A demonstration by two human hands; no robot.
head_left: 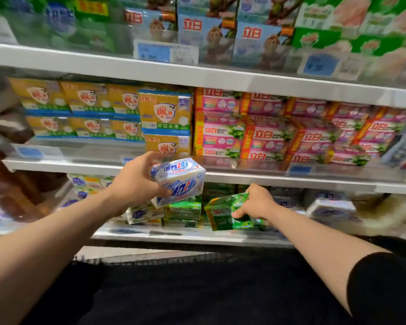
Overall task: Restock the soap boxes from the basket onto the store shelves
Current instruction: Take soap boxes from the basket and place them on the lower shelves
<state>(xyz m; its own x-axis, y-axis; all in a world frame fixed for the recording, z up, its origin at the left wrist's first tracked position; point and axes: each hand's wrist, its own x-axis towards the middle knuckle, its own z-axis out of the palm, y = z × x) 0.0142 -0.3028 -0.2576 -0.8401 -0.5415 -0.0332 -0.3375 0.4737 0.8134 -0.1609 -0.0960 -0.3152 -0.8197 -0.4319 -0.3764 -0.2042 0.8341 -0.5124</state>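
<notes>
The left hand point(138, 177) has its fingers curled over the top edge of a white-and-blue soap pack point(178, 181) and its thumb pressed against the near lower face, so the pack is clamped from two sides and carried tilted in the air, just in front of the middle shelf's lip point(267, 178). That grip looks chosen for carrying rather than placing: the pack hangs clear of every shelf, probably waiting for a slot. The right hand point(256, 202) closes its fingers round the top corner of a green soap pack point(225, 213), thumb on the near face, with the pack leaning and its lower edge down among the stock on the bottom shelf point(174, 235); whether it is being set in or straightened I cannot tell, as the picture is blurred by motion. Just left of those fingers stand more green packs point(183, 209), then white-and-blue packs point(143, 214) matching the one held, which suggests where that one belongs. Above the left fingers sit yellow soap boxes point(165, 113), and to their right pink soap packs point(263, 137). Farther up, the top shelf carries blue boxes with a monkey picture point(206, 36). The basket is not in view; dark clothing fills the bottom of the scene.
</notes>
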